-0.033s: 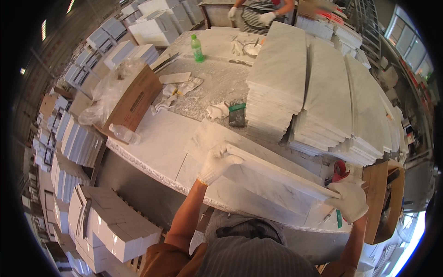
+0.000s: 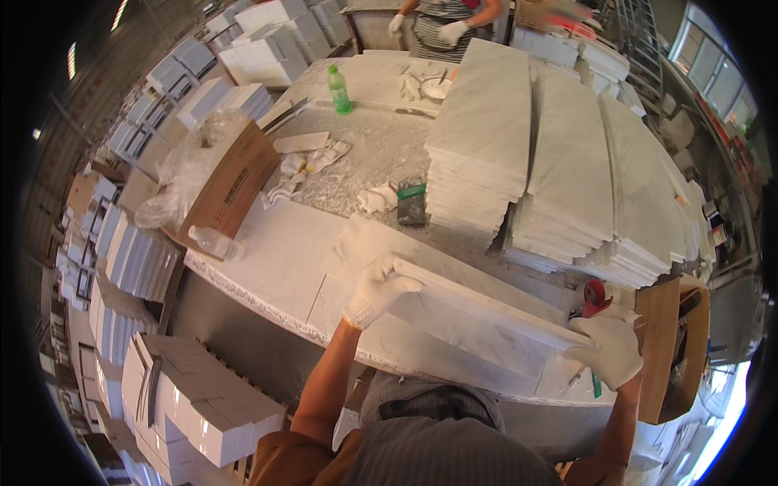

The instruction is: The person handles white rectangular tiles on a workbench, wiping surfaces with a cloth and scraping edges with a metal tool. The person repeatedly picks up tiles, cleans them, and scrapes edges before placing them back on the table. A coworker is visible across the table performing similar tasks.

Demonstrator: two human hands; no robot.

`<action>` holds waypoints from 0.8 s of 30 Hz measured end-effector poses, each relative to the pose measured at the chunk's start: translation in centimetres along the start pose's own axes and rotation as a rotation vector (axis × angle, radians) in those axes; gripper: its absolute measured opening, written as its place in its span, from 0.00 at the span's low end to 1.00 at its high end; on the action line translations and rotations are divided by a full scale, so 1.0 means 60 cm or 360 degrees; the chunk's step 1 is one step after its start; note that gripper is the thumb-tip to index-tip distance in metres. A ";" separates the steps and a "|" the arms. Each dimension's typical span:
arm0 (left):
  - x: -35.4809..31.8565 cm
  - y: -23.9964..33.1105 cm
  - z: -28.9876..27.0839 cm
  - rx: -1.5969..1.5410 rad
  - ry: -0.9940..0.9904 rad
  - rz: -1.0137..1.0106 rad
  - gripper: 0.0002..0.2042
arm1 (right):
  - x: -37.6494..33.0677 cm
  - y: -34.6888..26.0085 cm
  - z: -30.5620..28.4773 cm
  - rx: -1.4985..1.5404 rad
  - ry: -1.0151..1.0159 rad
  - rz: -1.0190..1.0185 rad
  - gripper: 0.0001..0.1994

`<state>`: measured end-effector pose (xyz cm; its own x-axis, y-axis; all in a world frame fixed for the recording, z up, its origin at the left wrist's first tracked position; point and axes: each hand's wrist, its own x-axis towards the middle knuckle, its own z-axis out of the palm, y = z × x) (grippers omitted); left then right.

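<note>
Marble slab (image 2: 478, 316), long, narrow and white with grey veining, was being handled over the near edge of the stone worktable (image 2: 267, 267), tilted with its far long edge raised and another pale slab lying just behind it. By the look of it, the step in hand was lifting or turning this slab; the next move would call for a firm two-ended hold and an even lift, since an uneven one could crack it.

At its left end the left hand (image 2: 374, 293), in a white work glove, was curled over the upper edge. At the right end the gloved right hand (image 2: 609, 348) was closed around the corner. Red-handled tool (image 2: 596, 298) lay just beyond that hand, before tall stacks of marble tiles (image 2: 559, 170).
</note>
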<state>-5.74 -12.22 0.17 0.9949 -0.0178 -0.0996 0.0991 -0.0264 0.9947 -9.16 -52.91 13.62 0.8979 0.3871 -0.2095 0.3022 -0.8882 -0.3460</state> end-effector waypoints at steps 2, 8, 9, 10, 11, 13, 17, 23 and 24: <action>0.003 -0.006 -0.007 0.0031 -0.0043 0.0046 0.13 | 0.014 0.014 0.030 0.0017 0.0128 -0.0194 0.15; 0.009 -0.016 -0.009 -0.0223 -0.0075 0.0109 0.14 | 0.029 -0.001 0.032 -0.0046 0.0119 -0.0307 0.15; 0.007 -0.013 -0.007 -0.0271 -0.0038 0.0114 0.14 | 0.032 -0.004 0.025 -0.0066 0.0116 -0.0333 0.16; -0.002 -0.016 -0.003 -0.0322 -0.0005 0.0094 0.14 | 0.030 0.001 0.030 -0.0099 0.0110 -0.0323 0.16; -0.003 -0.014 -0.001 -0.0268 0.0001 0.0085 0.14 | 0.030 0.007 0.034 -0.0132 0.0103 -0.0314 0.16; 0.004 -0.006 -0.004 -0.0148 0.0010 0.0040 0.15 | 0.034 0.010 0.033 -0.0100 0.0136 -0.0355 0.16; -0.003 -0.008 0.002 0.0200 0.0171 0.0160 0.11 | 0.042 0.001 0.040 0.0077 0.0265 -0.0350 0.15; -0.016 0.011 -0.012 -0.0210 0.0028 -0.0146 0.12 | 0.047 0.038 0.050 -0.0047 0.0242 -0.0769 0.10; -0.014 0.005 -0.022 -0.0062 -0.0037 -0.0054 0.12 | 0.046 0.035 0.038 -0.0100 0.0249 -0.0855 0.10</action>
<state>-6.51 -10.91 0.56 0.9902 -0.0406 -0.1337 0.1342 0.0115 0.9909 -6.76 -53.13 10.25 0.6477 0.7522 0.1213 0.7445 -0.5910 -0.3105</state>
